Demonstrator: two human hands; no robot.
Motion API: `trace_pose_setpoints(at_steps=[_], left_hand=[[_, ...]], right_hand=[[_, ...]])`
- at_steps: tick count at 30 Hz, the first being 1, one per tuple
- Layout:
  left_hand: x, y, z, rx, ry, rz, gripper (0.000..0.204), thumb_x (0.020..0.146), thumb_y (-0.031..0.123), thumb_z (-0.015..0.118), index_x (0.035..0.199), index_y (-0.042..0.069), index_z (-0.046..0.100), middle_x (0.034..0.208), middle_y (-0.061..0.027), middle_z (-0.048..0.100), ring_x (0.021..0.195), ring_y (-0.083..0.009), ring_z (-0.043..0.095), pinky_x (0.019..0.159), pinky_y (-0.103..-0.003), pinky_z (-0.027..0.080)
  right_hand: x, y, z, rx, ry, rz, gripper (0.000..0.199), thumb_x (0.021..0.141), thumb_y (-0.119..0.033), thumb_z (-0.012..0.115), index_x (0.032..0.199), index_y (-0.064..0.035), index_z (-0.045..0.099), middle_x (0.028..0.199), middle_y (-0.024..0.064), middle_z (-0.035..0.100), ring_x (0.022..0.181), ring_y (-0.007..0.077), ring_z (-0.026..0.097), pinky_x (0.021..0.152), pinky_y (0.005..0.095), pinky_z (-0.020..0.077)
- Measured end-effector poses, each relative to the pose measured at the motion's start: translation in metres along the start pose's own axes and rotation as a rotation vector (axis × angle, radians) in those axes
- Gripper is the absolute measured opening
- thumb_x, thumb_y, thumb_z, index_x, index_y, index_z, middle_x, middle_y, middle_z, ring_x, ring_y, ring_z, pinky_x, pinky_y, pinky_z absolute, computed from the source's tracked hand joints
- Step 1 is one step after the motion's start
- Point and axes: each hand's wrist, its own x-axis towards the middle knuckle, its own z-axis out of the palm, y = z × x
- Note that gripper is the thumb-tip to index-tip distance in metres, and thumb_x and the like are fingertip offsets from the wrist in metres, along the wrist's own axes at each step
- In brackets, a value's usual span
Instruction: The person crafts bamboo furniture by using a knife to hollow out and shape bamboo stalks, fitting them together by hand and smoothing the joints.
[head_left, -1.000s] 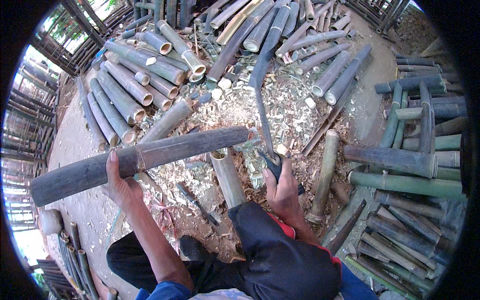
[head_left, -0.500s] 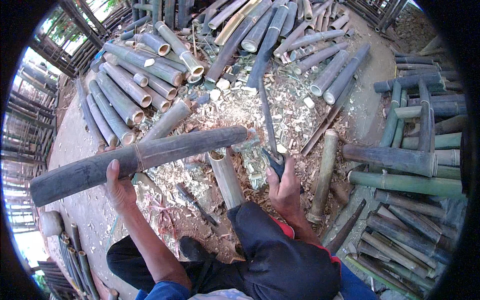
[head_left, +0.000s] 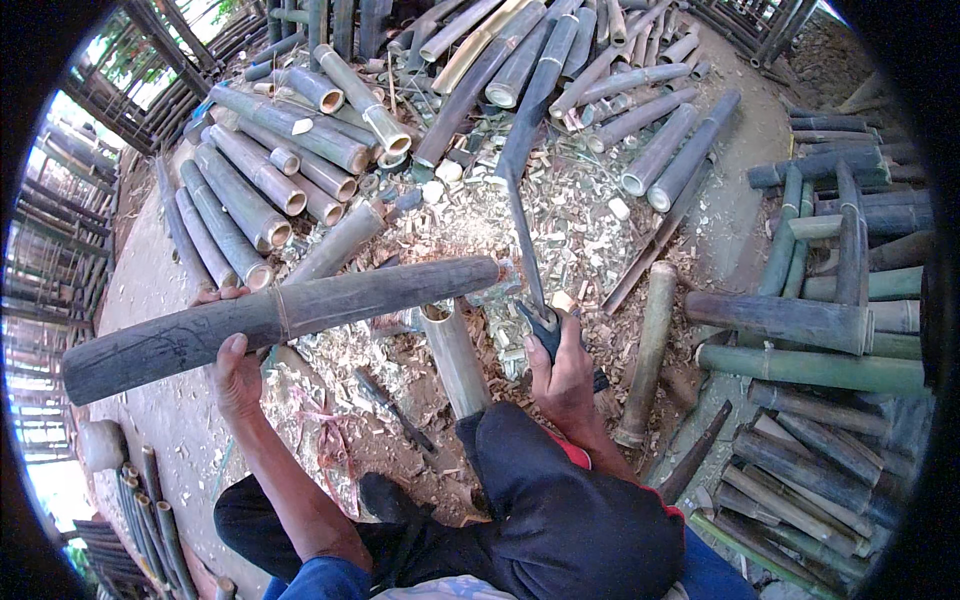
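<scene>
My left hand (head_left: 238,375) is closed around a thick, dark length of bamboo (head_left: 350,295), thumb on the near side and fingertips showing over the far side. The bamboo lies nearly level across the view, its right end slightly higher. My right hand (head_left: 563,377) grips the dark handle of a long knife (head_left: 526,250), whose narrow, dark blade points away from me. The blade and the held bamboo look apart. Below the bamboo's right end, a paler bamboo piece (head_left: 457,360) with an open top slants up from beside my knee.
Cut bamboo lengths (head_left: 240,195) lie in piles at far left, and more (head_left: 530,90) lie at the back. Pale chips (head_left: 450,215) cover the ground ahead. On the right are a bamboo frame (head_left: 780,320) and stacked pieces. A dark thin tool (head_left: 393,408) lies near my foot.
The held bamboo has tilted slightly, its left end rising and its right end dropping a little. My right hand and the knife handle have shifted slightly left.
</scene>
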Motion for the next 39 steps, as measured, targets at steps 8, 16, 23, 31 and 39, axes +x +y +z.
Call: trace_pose_setpoints(at_steps=[8,16,23,31,39], left_hand=[[0.004,0.012,0.044,0.088,0.119,-0.005,0.077,0.072,0.014,0.083,0.139,0.007,0.046,0.125,-0.0116,0.061,0.122,-0.0264,0.058,0.115,-0.045,0.040],[0.039,-0.048,0.125,0.135,0.049,-0.129,0.070,0.066,0.010,0.094,0.125,-0.004,0.060,0.110,-0.0127,0.072,0.102,-0.0239,0.070,0.094,-0.037,0.056],[0.072,0.018,0.157,0.034,0.108,0.048,0.057,0.075,0.010,0.086,0.124,0.000,0.059,0.105,-0.0106,0.072,0.092,-0.0193,0.070,0.084,-0.036,0.057],[0.057,0.040,0.193,-0.113,-0.091,0.109,0.062,0.072,0.007,0.087,0.125,0.002,0.057,0.104,-0.0083,0.071,0.089,-0.0183,0.070,0.081,-0.032,0.057],[0.052,0.059,0.224,0.124,-0.226,0.360,0.072,0.063,0.018,0.096,0.124,0.001,0.061,0.105,-0.0083,0.072,0.097,-0.0188,0.069,0.088,-0.036,0.056]], right_hand=[[-0.039,0.093,0.041,-0.213,-0.351,0.442,0.047,0.099,-0.036,0.058,0.126,0.0022,0.048,0.093,0.0351,0.065,0.092,0.0556,0.063,0.077,0.0616,0.0485],[-0.127,0.083,-0.005,-0.246,-0.336,0.697,0.066,0.089,-0.036,0.068,0.143,-0.0044,0.045,0.118,0.0288,0.064,0.112,0.0488,0.062,0.095,0.0556,0.0479],[-0.147,0.089,-0.042,-0.231,-0.363,0.665,0.076,0.087,-0.034,0.072,0.148,-0.0013,0.040,0.133,0.0275,0.055,0.126,0.0436,0.054,0.106,0.0519,0.0408],[-0.009,0.038,-0.020,-0.017,-0.442,-0.166,0.088,0.085,-0.032,0.077,0.153,0.0023,0.035,0.151,0.0261,0.046,0.142,0.0376,0.045,0.120,0.0476,0.0328],[0.114,-0.037,0.045,0.309,-0.876,0.033,0.084,0.068,-0.026,0.095,0.135,0.0049,0.055,0.129,0.0182,0.067,0.124,0.0292,0.062,0.108,0.0407,0.0466]])
